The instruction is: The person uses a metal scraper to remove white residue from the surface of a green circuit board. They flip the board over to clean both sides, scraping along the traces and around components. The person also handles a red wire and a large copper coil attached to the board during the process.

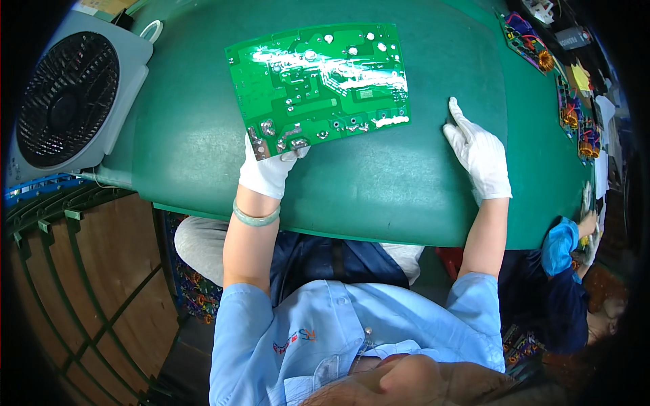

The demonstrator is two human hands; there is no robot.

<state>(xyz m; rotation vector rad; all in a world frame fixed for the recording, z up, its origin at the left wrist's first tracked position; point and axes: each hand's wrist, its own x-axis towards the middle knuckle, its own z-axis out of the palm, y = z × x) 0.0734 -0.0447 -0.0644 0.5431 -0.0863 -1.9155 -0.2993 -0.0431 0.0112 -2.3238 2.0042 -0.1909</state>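
A green circuit board [305,88], solder side showing, is held up over the green work mat. My left hand [267,172], in a white glove, grips it by its near left corner; part of the fingers is hidden beneath the board. Bright glare streaks cross the board's upper half, and silvery solder blobs dot its surface. To the right of the board, my right hand [479,152], also white-gloved, is over the mat with its index finger stretched out and the thumb side apart. Nothing shows in that hand, and it does not touch the board.
A grey box fan [68,101] stands at the left edge. Several assembled circuit boards [528,44] with copper coils lie along the right side. A co-worker in blue sleeves [560,243] sits at the right. The green mat [379,196] covers the table; slatted wooden panels [101,271] stand at lower left.
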